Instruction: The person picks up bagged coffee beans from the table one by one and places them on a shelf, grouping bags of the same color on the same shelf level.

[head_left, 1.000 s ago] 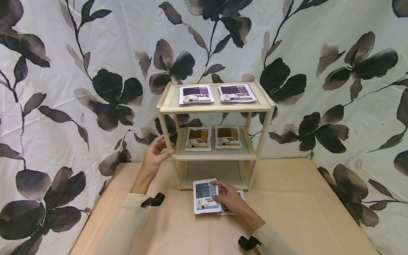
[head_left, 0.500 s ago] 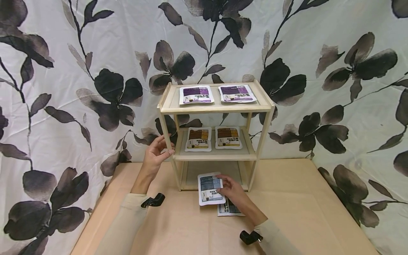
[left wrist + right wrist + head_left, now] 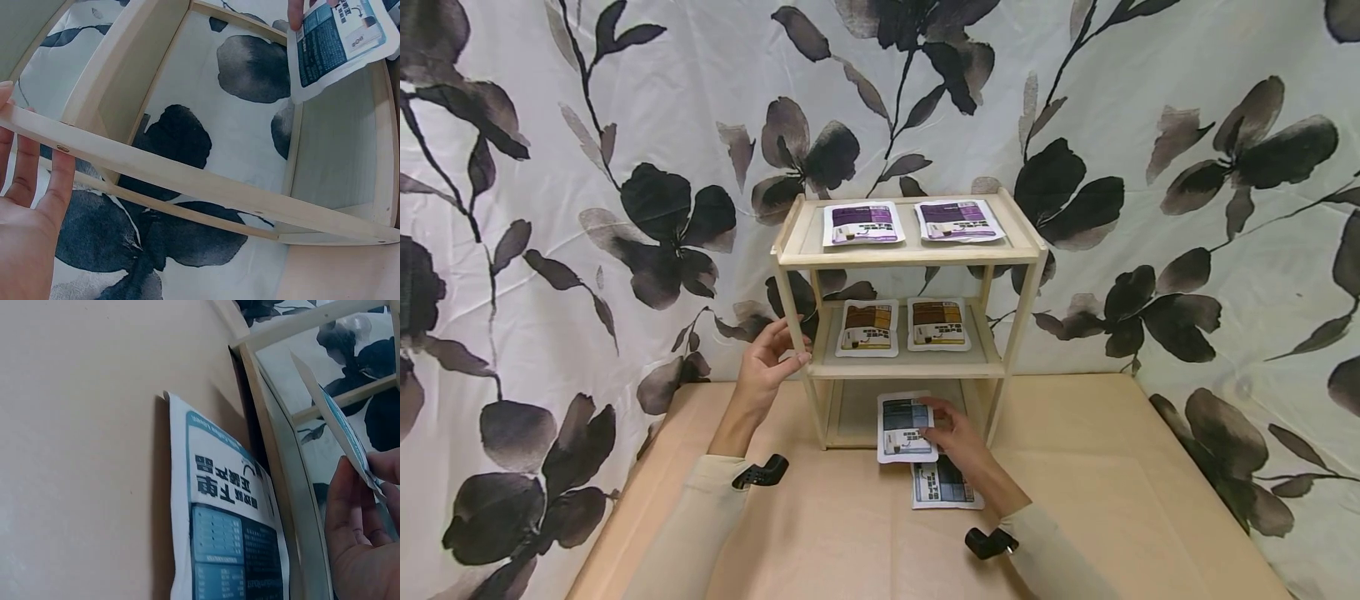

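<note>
My right hand [image 3: 958,437] pinches a white and blue packet [image 3: 904,429] by its right edge, in front of the shelf's bottom level. In the right wrist view this packet [image 3: 340,422] is seen nearly edge-on, between thumb and fingers. Below it a second blue packet [image 3: 946,486] lies on the table, partly covered in the head view. My left hand [image 3: 765,367] holds the left front post of the wooden shelf [image 3: 910,369] at middle-shelf height. The left wrist view shows its fingers [image 3: 59,181] behind the post and the thumb in front.
Two purple packets [image 3: 863,223] lie on the top shelf. On the middle shelf are two brown packets [image 3: 867,328]. The bottom shelf [image 3: 857,412] has a low wooden rim. Behind the table [image 3: 1075,467] hangs a floral cloth [image 3: 700,100].
My right hand has carried the blue packet up and to the right, toward the bottom shelf, uncovering more of the packet beneath. The left hand stays on the post.
</note>
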{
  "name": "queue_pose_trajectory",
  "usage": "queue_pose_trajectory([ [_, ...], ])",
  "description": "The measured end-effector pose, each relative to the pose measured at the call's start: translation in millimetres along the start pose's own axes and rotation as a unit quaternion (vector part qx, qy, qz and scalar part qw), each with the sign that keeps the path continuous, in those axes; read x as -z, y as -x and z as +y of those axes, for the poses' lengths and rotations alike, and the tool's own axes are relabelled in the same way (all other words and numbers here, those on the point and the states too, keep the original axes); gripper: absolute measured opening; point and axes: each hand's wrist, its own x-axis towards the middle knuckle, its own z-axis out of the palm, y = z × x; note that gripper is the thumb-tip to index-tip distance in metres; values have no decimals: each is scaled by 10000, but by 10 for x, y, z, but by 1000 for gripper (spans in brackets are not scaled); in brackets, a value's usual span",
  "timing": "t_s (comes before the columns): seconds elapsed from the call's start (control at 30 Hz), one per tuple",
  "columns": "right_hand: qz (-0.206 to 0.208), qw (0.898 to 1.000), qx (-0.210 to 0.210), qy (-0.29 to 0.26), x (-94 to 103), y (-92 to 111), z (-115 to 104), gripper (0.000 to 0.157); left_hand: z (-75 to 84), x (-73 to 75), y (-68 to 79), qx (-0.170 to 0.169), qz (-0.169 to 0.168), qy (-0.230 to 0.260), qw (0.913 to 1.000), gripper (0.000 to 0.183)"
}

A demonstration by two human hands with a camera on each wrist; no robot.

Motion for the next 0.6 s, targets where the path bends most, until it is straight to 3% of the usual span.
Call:
queue_pose_trajectory([
  [0.6,271,9996,-42,119,144,-175,17,59,22,-10,-3,63,23,-56,10000,59],
])
